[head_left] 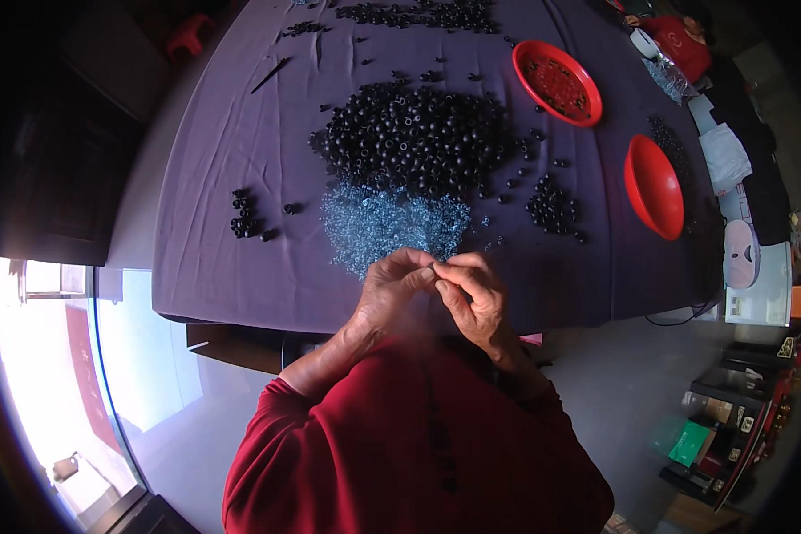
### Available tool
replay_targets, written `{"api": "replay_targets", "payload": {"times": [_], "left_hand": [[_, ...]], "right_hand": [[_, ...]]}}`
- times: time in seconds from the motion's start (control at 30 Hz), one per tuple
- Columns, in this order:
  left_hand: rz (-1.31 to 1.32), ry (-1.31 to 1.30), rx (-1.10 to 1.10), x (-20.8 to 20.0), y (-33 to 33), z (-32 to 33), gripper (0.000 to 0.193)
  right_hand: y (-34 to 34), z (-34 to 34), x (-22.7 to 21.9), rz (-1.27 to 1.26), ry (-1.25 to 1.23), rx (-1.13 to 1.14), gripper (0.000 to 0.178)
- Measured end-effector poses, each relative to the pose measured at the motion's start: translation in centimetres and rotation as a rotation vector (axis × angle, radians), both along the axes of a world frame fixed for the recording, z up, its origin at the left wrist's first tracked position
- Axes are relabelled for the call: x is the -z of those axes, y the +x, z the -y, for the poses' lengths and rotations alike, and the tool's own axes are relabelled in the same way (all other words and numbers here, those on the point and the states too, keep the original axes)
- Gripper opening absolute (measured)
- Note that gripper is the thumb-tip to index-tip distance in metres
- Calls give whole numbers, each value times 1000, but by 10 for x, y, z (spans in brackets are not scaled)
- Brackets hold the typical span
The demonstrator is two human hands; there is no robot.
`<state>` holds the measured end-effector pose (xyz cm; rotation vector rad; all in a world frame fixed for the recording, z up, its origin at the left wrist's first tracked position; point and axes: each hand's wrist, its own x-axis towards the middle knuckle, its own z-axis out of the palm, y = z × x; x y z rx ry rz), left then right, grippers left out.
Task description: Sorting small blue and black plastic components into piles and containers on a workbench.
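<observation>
At the near edge of the table, my left hand (392, 289) and my right hand (473, 298) meet fingertip to fingertip, both closed in a pinch. A small dark bit shows between the fingertips, too small to name. Just beyond my hands spreads a pile of tiny clear bluish pieces (387, 222). Behind it, and touching it, lies a large heap of small round black parts (409, 133), some showing a hollow opening. To the right sits a smaller cluster of black parts (552, 209), and another small group of black parts (243, 214) is on the left.
A purple cloth (231, 276) covers the table. On the right stand a red dish (587, 111) with small bits in it and a red bowl (654, 189). A thin black tool (270, 76) lies far left. Another person (681, 49) is at the far right corner.
</observation>
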<state>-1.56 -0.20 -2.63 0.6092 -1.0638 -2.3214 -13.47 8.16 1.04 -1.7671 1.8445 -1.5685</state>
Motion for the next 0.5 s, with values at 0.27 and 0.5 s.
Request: {"api": "replay_targets", "payload": {"times": [0.27,0.5], "left_hand": [[-17,19,-14,2,4,3,14],[11,33,-36,3,11,2,11]], "right_hand": [[-72,39,22,-14,179,314,7],[-112,66,45,-468,225,280,13]]}}
